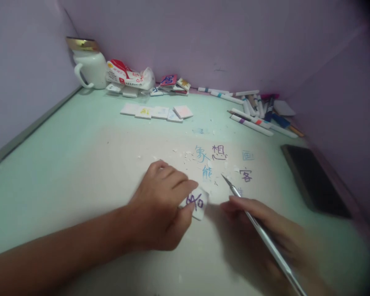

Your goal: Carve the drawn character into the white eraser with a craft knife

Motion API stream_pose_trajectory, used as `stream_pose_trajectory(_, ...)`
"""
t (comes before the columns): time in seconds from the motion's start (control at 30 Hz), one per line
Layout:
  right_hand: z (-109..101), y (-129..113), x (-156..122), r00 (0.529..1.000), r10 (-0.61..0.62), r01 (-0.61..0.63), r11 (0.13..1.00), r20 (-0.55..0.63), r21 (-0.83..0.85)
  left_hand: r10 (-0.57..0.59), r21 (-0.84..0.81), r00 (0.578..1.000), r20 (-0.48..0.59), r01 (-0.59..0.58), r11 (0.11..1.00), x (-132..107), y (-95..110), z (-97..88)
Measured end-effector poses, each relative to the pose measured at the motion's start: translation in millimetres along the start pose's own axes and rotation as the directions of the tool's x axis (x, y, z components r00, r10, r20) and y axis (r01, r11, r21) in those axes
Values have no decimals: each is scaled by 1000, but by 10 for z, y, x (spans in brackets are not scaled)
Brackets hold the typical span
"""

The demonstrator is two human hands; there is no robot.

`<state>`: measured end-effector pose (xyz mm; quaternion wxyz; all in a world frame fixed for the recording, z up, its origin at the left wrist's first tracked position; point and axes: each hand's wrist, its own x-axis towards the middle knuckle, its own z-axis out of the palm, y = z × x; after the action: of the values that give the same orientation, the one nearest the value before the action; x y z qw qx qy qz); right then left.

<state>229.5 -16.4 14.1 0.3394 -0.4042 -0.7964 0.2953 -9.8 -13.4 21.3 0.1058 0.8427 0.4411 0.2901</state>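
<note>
My left hand (166,205) rests on the table with fingers and thumb closed on a small white square block (199,211). A purple character is drawn on the block's upper face, and the fingers cover part of it. To the right, my right hand (262,230) grips a silver craft knife (265,238) like a pen. Its pointed blade aims up and left, beyond the block and apart from it. Blue and purple characters (218,153) are marked on the table above the hands, with pale shavings (185,154) scattered around them. The lower part of my right hand is blurred.
Several white blocks (158,113) lie in a row farther back. Behind them are a soft white-and-red packet (129,76), a white mug (91,68) and coloured pieces (169,81). Markers (251,124) pile up at the back right. A dark flat slab (314,181) lies at right.
</note>
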Motion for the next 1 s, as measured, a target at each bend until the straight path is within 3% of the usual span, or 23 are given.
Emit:
stream_pose_trajectory(0.07, -52, 28, 10, 999, 32, -35, 997, 43, 69, 67, -66, 992, 109, -60, 996, 25, -58, -11)
stream_pose_trajectory(0.13, -114, 18, 35, 988, 135, -144, 979, 71, 145, 100, -94, 975, 200, -82, 992, 29, -92, -1)
stream_pose_trajectory(0.2, -169, -18, 70, 974, 196, -219, 938, 112, 267, 90, -91, 972, 216, -72, 993, 19, -102, 18)
stream_pose_trajectory(0.27, -197, -58, 102, 961, 230, -270, 898, 151, 348, 65, -73, 984, 165, -53, 996, 3, -98, 37)
stream_pose_trajectory(0.37, -187, -92, 117, 930, 336, -366, 889, 151, 275, 26, -6, 994, 109, -26, 1000, -16, -87, 49)
stream_pose_trajectory(0.47, -161, -86, 97, 891, 435, -453, 869, 127, 201, 3, 102, 991, 136, -17, 995, -25, -70, 55)
stream_pose_trajectory(0.63, -139, -98, 82, 884, 431, -461, 868, 182, 183, -18, 200, 987, 158, -15, 980, -48, -4, 97)
stream_pose_trajectory(0.7, -122, -146, 79, 872, 455, -474, 877, 179, 79, -49, 228, 987, 152, 13, 973, -63, 24, 107)
stream_pose_trajectory(0.83, -112, -231, 40, 869, 394, -372, 919, 299, -130, -74, 237, 982, 177, 30, 971, -81, 33, 90)
stream_pose_trajectory(1.0, -88, -218, 29, 828, 169, -8, 957, 534, -290, -86, 190, 969, 233, 41, 981, -69, 8, 50)
